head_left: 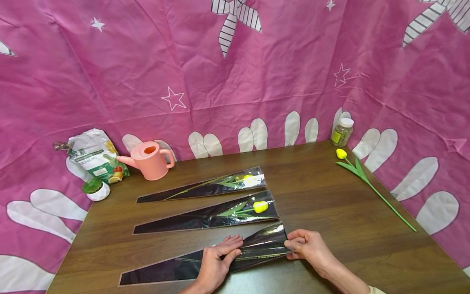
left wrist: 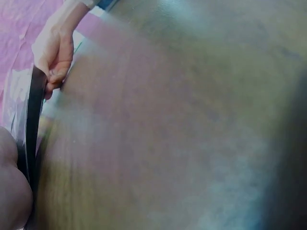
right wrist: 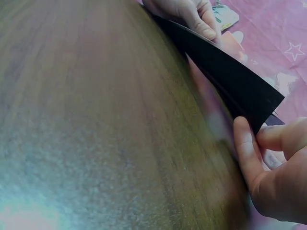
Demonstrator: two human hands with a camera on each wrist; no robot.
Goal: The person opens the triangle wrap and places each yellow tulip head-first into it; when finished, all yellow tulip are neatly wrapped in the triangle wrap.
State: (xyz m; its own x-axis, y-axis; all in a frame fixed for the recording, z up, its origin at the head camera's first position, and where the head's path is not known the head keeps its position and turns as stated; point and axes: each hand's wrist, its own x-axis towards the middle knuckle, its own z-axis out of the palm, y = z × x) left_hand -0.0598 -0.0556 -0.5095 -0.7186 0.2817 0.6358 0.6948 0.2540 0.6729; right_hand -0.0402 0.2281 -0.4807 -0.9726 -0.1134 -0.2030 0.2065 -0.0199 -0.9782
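Note:
A long, tapering flower sleeve [head_left: 161,270], black with a clear front, lies nearest me on the table. My left hand [head_left: 218,261] rests on its middle, fingers laid fairly straight across the film. At the wide end, my right hand [head_left: 310,249] pinches the sleeve's edge between thumb and fingers. The right wrist view shows the sleeve's black side [right wrist: 230,72] raised off the table there. No flower shows inside it. Beyond lie a second sleeve [head_left: 158,225] holding a yellow tulip [head_left: 260,207] and a third sleeve [head_left: 154,197] with another yellow tulip [head_left: 248,179].
A loose yellow tulip [head_left: 341,154] lies along the table's right side, below a lidded jar [head_left: 342,132]. At the back left stand a pink watering can [head_left: 152,163], a printed bag [head_left: 97,155] and a small potted plant [head_left: 96,189]. Pink cloth [head_left: 227,90] hangs behind the table.

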